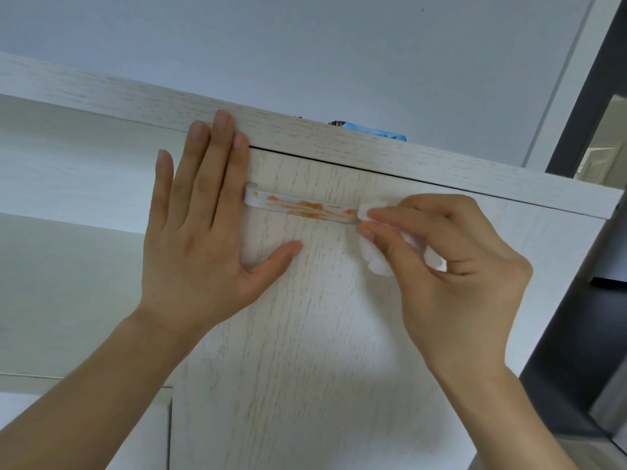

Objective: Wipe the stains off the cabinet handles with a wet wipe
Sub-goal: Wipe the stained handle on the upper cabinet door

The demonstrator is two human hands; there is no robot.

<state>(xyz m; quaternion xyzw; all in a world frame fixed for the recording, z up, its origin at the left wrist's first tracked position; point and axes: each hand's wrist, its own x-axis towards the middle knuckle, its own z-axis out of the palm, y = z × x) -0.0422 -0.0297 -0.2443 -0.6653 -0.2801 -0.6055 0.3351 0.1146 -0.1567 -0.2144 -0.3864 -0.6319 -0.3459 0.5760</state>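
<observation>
The handle (302,207) runs sideways across the upper part of the cabinet door (305,334), just below the door's top edge. The left hand (203,225) lies flat on the door's left edge, touching the handle's left end, with fingertips reaching over the top board (373,154) above the door. The right hand (437,262) is at the handle's right end, holding the wipe (373,259) against it. A packet (369,131) lies on the top board, behind its front edge, above the handle. Shelves (68,232) lie left of the door.
</observation>
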